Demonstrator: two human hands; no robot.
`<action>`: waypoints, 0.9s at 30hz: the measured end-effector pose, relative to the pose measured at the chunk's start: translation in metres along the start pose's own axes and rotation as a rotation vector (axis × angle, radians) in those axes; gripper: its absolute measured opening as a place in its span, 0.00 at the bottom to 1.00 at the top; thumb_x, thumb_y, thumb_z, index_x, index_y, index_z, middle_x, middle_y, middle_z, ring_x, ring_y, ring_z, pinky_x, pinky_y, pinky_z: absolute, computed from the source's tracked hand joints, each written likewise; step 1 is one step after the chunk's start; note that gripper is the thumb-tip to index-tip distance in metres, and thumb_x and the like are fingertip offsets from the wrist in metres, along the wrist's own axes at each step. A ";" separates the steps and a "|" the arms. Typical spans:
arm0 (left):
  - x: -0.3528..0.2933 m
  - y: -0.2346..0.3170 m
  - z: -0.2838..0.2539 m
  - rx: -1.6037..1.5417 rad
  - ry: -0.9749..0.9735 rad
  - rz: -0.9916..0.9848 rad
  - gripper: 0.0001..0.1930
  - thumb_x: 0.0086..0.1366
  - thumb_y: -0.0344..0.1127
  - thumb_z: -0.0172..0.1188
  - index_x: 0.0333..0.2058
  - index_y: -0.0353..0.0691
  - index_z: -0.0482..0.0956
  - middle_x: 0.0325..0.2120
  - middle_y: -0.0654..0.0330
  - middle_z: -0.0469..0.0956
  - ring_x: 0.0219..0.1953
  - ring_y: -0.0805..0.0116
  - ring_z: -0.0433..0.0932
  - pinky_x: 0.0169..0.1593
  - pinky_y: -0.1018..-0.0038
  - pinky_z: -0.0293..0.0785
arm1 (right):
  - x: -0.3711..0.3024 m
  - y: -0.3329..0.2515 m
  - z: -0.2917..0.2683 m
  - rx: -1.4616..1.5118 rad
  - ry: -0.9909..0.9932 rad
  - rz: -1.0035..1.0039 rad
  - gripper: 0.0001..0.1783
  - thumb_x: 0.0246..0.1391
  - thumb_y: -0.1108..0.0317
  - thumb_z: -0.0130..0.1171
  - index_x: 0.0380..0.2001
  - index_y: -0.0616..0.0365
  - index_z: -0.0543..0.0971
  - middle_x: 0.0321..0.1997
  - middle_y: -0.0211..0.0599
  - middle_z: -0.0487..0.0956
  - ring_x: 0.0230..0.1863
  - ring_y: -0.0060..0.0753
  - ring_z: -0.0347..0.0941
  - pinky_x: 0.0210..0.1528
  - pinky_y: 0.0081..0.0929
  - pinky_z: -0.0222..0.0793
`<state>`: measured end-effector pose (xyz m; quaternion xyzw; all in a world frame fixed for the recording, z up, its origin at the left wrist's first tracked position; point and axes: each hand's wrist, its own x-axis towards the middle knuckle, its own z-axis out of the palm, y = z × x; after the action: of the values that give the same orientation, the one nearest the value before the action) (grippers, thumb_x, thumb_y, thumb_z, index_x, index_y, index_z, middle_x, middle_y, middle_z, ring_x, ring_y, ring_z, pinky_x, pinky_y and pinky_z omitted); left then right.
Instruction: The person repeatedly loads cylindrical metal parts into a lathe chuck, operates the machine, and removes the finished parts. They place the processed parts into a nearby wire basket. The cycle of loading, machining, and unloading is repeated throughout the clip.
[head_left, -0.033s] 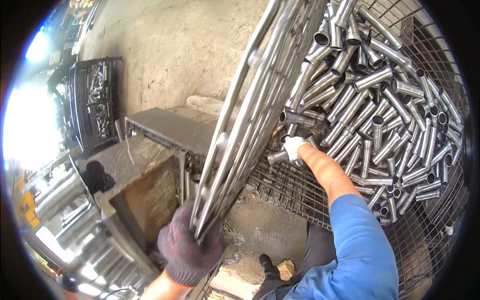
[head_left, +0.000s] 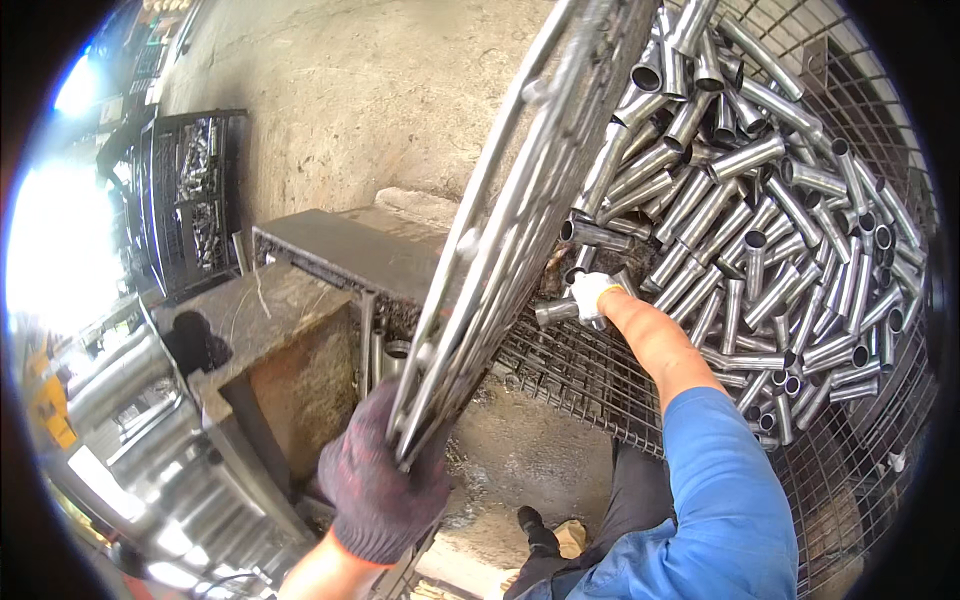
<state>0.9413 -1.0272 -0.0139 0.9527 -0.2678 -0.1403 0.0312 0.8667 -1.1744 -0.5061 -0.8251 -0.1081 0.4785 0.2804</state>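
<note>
My left hand (head_left: 388, 478), in a dark knitted glove, is closed round the lower end of a tall metal wire-mesh panel (head_left: 520, 200). I see the panel nearly edge-on, slanting up to the right, its shiny bars blurred. My right hand (head_left: 594, 297), in a white glove, reaches to the near left edge of a heap of short flared metal tubes (head_left: 720, 215). Its fingers are curled at a metal tube (head_left: 556, 312) whose flared end points left; the fingertips are partly hidden.
A large wire-mesh cage (head_left: 845, 480) holds the heap on the right. A mesh flap (head_left: 580, 385) lies below my right hand. Left of the panel stand a dark metal plate (head_left: 350, 252) and a worn block-shaped stand (head_left: 270, 320). Rollers (head_left: 150, 430) run at the lower left.
The mesh panel has shifted slightly to the right, its lower end a little higher. My right hand has hardly moved.
</note>
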 end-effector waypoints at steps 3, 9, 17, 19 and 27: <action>-0.011 0.001 0.009 0.016 -0.031 -0.120 0.26 0.62 0.40 0.73 0.57 0.40 0.76 0.39 0.51 0.88 0.37 0.47 0.89 0.42 0.57 0.84 | -0.054 -0.006 0.014 0.030 0.123 0.156 0.34 0.43 0.50 0.74 0.51 0.60 0.85 0.60 0.57 0.79 0.54 0.56 0.83 0.55 0.43 0.82; -0.003 0.014 -0.004 -0.011 0.017 -0.054 0.22 0.67 0.32 0.61 0.60 0.40 0.73 0.43 0.50 0.85 0.31 0.62 0.88 0.28 0.66 0.82 | -0.258 -0.052 0.033 0.644 0.631 0.225 0.43 0.43 0.58 0.74 0.64 0.62 0.76 0.56 0.53 0.79 0.47 0.47 0.82 0.50 0.39 0.81; -0.344 -0.008 0.056 -0.650 0.175 0.174 0.24 0.65 0.43 0.65 0.59 0.43 0.79 0.51 0.47 0.81 0.54 0.48 0.81 0.57 0.56 0.79 | -0.429 -0.223 0.111 0.625 0.935 0.201 0.35 0.42 0.72 0.68 0.58 0.72 0.75 0.39 0.44 0.84 0.29 0.40 0.79 0.32 0.33 0.80; -0.453 -0.049 0.097 -1.212 -0.540 -0.256 0.31 0.70 0.56 0.63 0.62 0.41 0.77 0.57 0.47 0.80 0.59 0.51 0.80 0.66 0.58 0.73 | -0.447 -0.302 0.140 1.033 0.824 -0.064 0.27 0.40 0.77 0.67 0.49 0.67 0.78 0.32 0.31 0.79 0.28 0.27 0.75 0.32 0.27 0.77; -0.780 -0.123 0.124 -2.528 0.645 -0.516 0.33 0.76 0.49 0.61 0.71 0.39 0.66 0.62 0.50 0.77 0.66 0.54 0.74 0.72 0.54 0.67 | -0.451 -0.675 0.282 0.679 -0.081 -0.404 0.44 0.43 0.53 0.85 0.59 0.64 0.77 0.48 0.43 0.87 0.43 0.31 0.87 0.49 0.34 0.86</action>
<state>0.3299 -0.5155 0.0459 0.2820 0.2525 -0.0621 0.9235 0.4537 -0.7209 0.0958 -0.6280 -0.1149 0.4544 0.6212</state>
